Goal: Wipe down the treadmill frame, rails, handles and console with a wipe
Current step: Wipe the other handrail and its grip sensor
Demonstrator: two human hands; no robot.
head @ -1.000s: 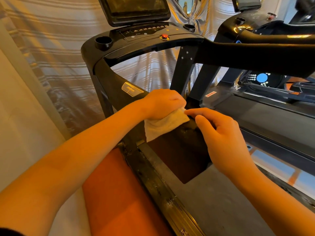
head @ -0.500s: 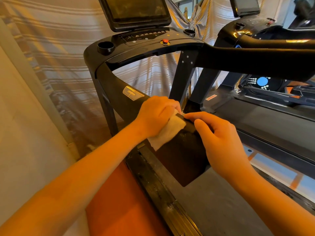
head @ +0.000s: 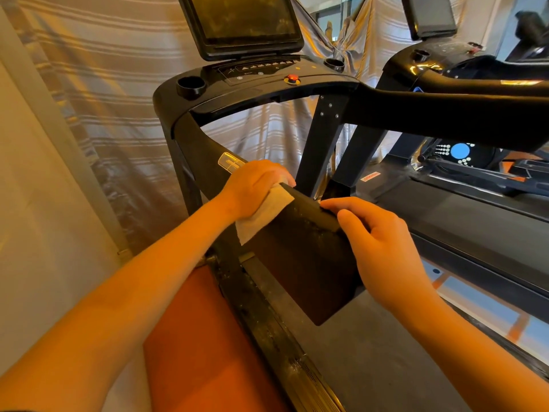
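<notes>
White wipe bunched under the left hand, whose curled fingers press it onto the black rail, likely to scrub its dusty top. At 3 o'clock the right hand grips the rail's end, probably steadying. At 12 o'clock sits the console, unreached

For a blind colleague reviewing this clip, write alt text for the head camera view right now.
A person's left hand presses a white wipe against the treadmill's left handrail while the right hand grips the rail's near end. The console with its dark screen and red button stands ahead, a second treadmill to the right.
</notes>
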